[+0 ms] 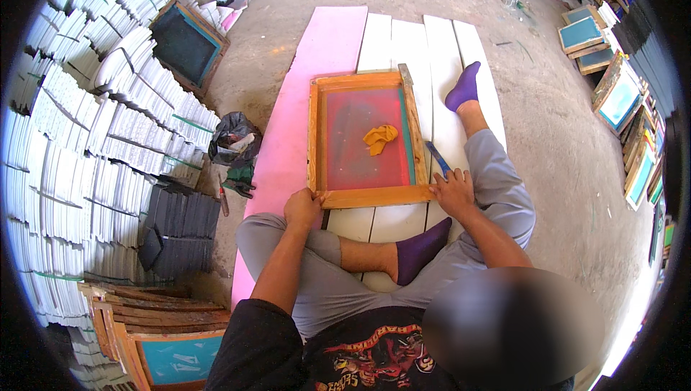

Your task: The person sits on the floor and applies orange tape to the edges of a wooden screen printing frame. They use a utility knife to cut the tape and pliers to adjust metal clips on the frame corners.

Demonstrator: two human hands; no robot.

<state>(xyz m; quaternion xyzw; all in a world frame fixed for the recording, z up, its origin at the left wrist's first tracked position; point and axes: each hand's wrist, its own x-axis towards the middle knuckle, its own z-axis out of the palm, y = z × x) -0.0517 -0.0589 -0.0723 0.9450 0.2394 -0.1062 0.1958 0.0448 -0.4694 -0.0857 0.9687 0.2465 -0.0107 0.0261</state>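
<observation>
One wooden frame (378,197) lies on the boards, in front of the person. It is the colour of honey, with four sides and some dark marks on the wood. Inside it is one thin, see-through sheet (353,121), pinkish red, with cloudy grey patches in the middle. A green strip (412,142) runs down its right side. One crumpled orange-yellow cloth (380,139) sits on the sheet, right of the middle.

The left hand (303,207) pinches the near left corner of the frame, fingers bent around the wood. The right hand (455,192) is at the near right corner, with its thumb against the wood and its fingers bent. One blue tool (436,158) lies just right of the frame, its near end at those fingertips. I cannot tell if the right hand is squeezing the tool or only touching it.

The black shirt (360,351) has a red and yellow picture with big letters. There are two purple socks (425,250), one near and one far. Under the frame are one pink board (327,38) and four white boards (443,45). On the left are tall white stacks (122,175), one black bag (234,139) and a blue-green screen (180,358) in wood.
</observation>
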